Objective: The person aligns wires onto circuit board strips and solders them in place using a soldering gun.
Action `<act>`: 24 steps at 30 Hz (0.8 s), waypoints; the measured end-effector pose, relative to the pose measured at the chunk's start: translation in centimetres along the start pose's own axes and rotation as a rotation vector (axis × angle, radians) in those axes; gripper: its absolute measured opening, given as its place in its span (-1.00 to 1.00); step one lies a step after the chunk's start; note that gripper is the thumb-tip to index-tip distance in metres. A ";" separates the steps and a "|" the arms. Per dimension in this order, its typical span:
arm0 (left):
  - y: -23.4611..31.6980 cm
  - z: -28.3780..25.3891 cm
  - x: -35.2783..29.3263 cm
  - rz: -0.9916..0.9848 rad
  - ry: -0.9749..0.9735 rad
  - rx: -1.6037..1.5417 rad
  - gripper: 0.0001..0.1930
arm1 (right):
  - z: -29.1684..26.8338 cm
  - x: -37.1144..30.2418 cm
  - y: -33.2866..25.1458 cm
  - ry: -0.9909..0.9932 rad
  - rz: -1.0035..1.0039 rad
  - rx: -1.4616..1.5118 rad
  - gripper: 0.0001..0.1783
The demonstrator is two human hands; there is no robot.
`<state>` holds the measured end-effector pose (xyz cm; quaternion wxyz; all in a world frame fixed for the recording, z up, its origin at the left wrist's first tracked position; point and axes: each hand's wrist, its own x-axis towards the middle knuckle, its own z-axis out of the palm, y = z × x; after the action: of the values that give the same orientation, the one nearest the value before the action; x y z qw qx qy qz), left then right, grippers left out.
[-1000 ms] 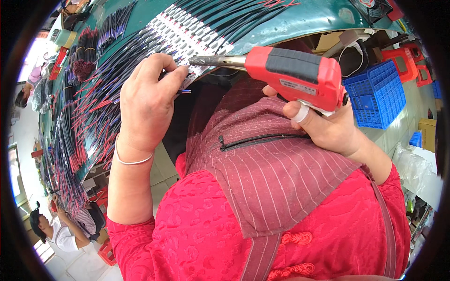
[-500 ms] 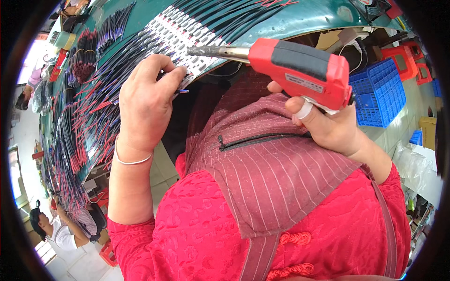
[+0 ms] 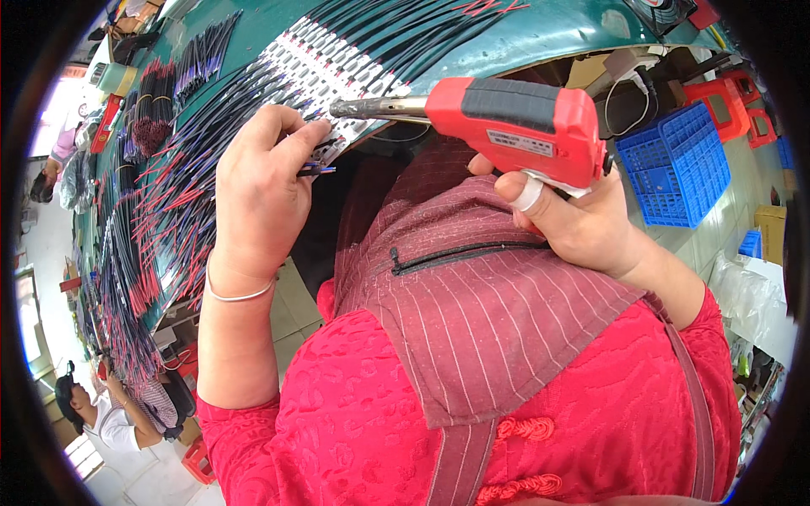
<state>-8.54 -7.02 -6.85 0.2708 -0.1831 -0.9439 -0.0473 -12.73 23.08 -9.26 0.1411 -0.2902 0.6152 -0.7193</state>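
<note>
My right hand (image 3: 582, 215) is closed around the grip of a red and black gun-shaped tool (image 3: 515, 126). A metal tube with a dark, crusted tip points left from it, over the near edge of the white strips (image 3: 337, 72). These strips carry rows of small grey parts with black wires. My left hand (image 3: 261, 181) is closed at the strips' near left corner, thumb and forefinger together. Dark wires with blue ends (image 3: 316, 170) stick out from beneath its fingers; the exact grip is hidden.
The green table (image 3: 548, 34) holds loose wires (image 3: 202, 143) and tied wire bundles (image 3: 154, 97) on the left. A blue plastic crate (image 3: 675, 164) stands at right, near red bins (image 3: 717, 110). Another person (image 3: 110, 413) works at far lower left.
The gun-shaped tool and my right hand have shifted slightly left and down. My left thumb and fingers have moved a little, staying at the strips' corner.
</note>
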 end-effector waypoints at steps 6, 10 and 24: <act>-0.1 -0.5 0.6 -0.031 -0.059 -0.069 -0.58 | 0.1 0.1 -0.1 0.001 0.024 0.005 -0.73; -0.1 -0.7 0.7 -0.019 -0.080 -0.066 -0.57 | 0.1 0.1 0.0 0.002 0.032 -0.026 -0.73; 0.1 -0.7 0.7 -0.011 -0.104 -0.058 -0.60 | 0.1 0.0 -0.1 -0.044 -0.055 -0.147 -0.72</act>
<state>-8.71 -6.83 -5.85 0.2159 -0.1879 -0.9558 -0.0666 -12.71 23.02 -9.16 0.1132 -0.3321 0.6551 -0.6691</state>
